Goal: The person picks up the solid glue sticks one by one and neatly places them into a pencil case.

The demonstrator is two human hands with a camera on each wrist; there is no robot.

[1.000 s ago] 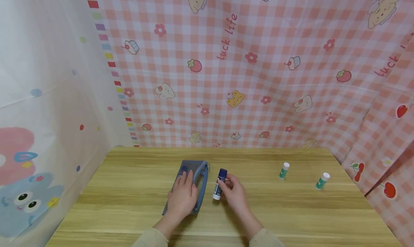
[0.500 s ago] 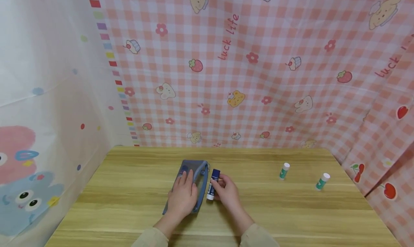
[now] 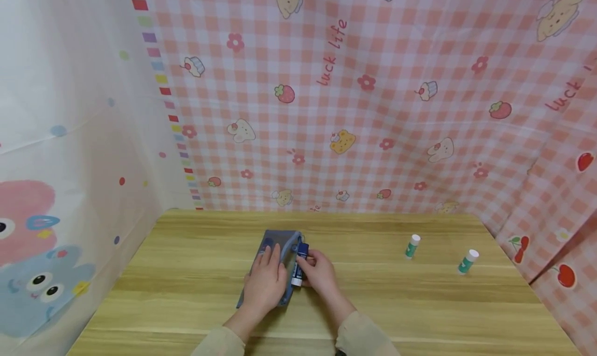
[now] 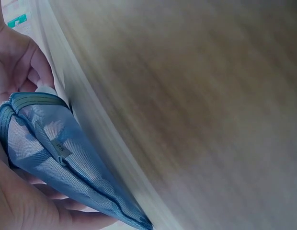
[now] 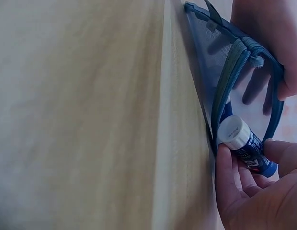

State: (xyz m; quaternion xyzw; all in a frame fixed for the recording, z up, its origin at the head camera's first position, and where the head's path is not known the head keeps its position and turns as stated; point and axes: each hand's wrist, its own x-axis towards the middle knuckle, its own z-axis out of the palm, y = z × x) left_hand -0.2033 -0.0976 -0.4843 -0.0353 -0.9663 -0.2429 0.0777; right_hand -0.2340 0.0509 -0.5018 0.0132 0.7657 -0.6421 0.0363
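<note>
My left hand (image 3: 266, 281) lies on a blue-grey mesh zipper pouch (image 3: 281, 236), its fingers straight over the mesh and its thumb by the zipped edge. The pouch's mouth gapes toward the right in the right wrist view. My right hand (image 3: 322, 274) pinches a navy glue stick (image 5: 251, 148) with a white end between thumb and fingers. That glue stick is right at the mouth and overlaps the zipper edge in the head view. Inside the pouch a second dark blue stick (image 5: 226, 111) shows partly; the rest is hidden by mesh and hand.
Two green glue sticks with white caps, one nearer (image 3: 468, 261) and one farther (image 3: 412, 246), stand on the right of the wooden table (image 3: 186, 273). A pink checked cloth (image 3: 354, 112) hangs behind the table, and a white printed cloth (image 3: 93, 138) hangs on the left.
My right hand has carried the navy glue stick leftward, from beside the pouch to its open mouth. My left hand has stayed on the pouch.
</note>
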